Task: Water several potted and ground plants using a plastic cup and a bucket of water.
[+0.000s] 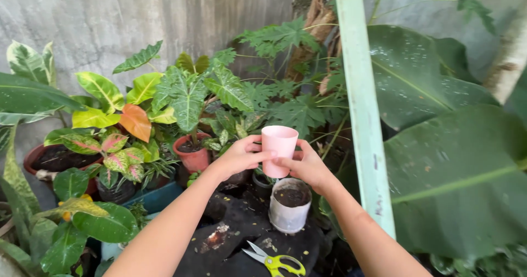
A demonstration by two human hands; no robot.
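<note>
While both hands, left hand [237, 157] and right hand [308, 167], grip the small pink plastic cup [279, 148], keep it upright, centred above the white soil-filled pot [289, 204] at 6 o'clock; yellow-handled scissors [274, 261] lie beyond.

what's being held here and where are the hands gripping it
A pink cup, held upright between both hands: the left hand and the right hand pinch its side wall from opposite sides, above a white soil-filled pot.

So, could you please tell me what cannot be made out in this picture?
- Head view: inside of the pink cup, held by left hand and right hand, hidden by its wall.
- Scissors: handle cut off by the bottom edge.
- Red pot: soil hidden by leaves.
</note>
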